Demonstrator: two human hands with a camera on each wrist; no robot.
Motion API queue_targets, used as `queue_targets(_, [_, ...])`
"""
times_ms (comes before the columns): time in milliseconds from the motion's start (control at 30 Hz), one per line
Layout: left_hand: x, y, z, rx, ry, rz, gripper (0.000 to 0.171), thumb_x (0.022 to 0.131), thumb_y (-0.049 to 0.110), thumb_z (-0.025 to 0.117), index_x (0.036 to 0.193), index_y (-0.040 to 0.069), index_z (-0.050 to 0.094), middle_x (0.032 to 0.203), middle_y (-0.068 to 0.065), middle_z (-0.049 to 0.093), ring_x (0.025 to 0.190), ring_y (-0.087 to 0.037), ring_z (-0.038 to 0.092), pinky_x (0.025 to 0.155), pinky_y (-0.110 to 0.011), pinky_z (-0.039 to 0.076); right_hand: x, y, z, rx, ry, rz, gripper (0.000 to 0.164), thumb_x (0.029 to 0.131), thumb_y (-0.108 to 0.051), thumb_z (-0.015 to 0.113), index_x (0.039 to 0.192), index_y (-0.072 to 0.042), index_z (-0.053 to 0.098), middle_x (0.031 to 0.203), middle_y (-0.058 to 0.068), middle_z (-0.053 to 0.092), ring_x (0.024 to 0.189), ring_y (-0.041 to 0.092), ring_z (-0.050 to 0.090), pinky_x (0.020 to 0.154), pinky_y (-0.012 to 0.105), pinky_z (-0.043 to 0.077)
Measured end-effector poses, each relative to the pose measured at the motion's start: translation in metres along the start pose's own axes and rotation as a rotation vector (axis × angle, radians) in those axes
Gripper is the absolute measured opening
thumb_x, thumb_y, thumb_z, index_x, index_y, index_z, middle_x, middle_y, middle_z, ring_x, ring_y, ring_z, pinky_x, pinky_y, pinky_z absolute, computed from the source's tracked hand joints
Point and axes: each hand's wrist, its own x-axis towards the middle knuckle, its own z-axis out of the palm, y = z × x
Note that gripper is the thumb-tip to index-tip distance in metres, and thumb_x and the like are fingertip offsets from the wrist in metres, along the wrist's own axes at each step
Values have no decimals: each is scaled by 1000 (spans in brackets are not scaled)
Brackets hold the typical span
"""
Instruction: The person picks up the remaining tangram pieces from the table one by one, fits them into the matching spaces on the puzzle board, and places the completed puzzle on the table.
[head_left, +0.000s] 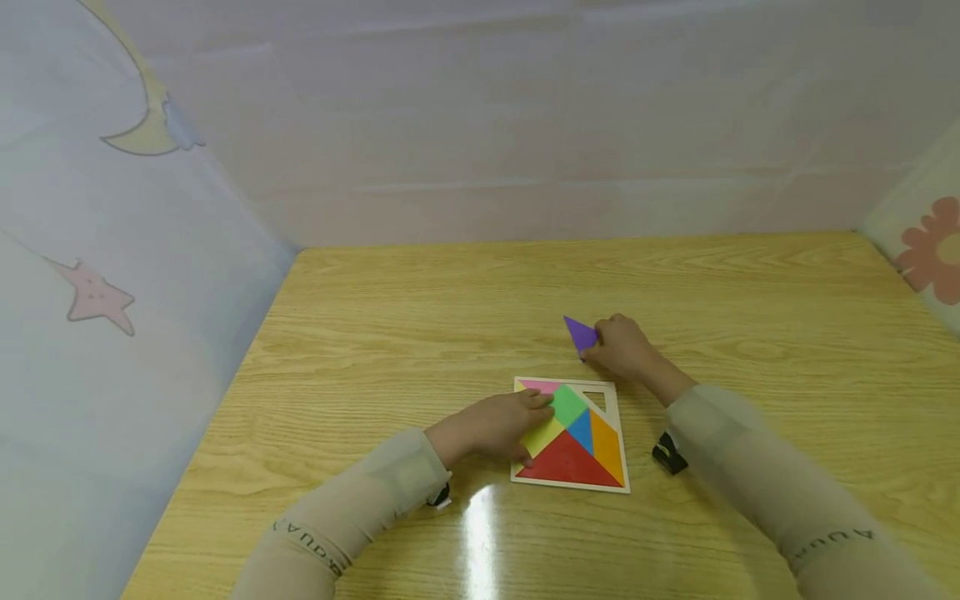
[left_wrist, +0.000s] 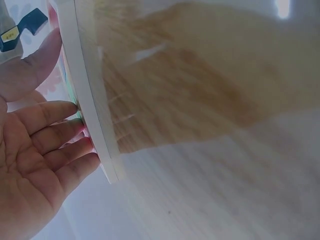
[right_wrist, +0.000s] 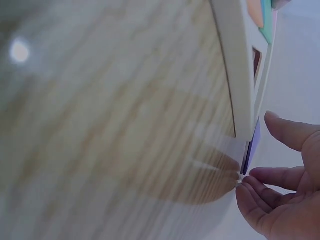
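Note:
A square tangram board with a pale frame lies flat on the table, holding pink, green, yellow, blue, orange and red pieces. At its upper right corner a cut-out shows the wood underneath. My left hand rests on the board's left side with spread fingers, partly covering the yellow and pink pieces; the left wrist view shows its fingertips touching the top. Just beyond the board's upper right, my right hand holds a purple triangle by its right side. Its fingers hide part of that piece.
The wooden table reaches back to a pale cloth wall. Printed cloth stands at the left and right sides. Dark wrist straps show below the sleeves, and light glares off the table's front.

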Motion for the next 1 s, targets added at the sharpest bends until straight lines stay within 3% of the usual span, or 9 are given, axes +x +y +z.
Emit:
queue_targets(133, [1,0,1,4,0,0,71,74,35,65,132,7,36,139,-8,25,126,-20,23,100,-25,22,5,-3,2,-45,-11,36,46,75,-23,65,96,16,54,81,21,49,71,29,46,59,34,41])
queue_targets(300, [1,0,2,15,1,-3,71,74,36,66,132,8,36,139,-7,25,126,-20,23,99,-25,23,8,-7,1,-48,-29,58,48,74,-21,67,100,16,52,83,21,48,73,29,46,60,34,42])
queue_targets(567, [1,-1,2,22,5,6,70,74,35,65,131,7,36,139,-8,25,126,-20,24,99,-25,23,7,-10,-3,6,-39,75,51,70,-15,69,106,15,50,91,26,47,80,34,46,68,39,44])
queue_targets(1000, [0,0,2,-6,8,11,70,74,35,65,132,6,36,139,-8,25,126,-20,23,99,-25,23,4,-7,-6,126,-60,98,49,66,-6,72,104,13,49,94,25,38,78,31,44,65,35,43])
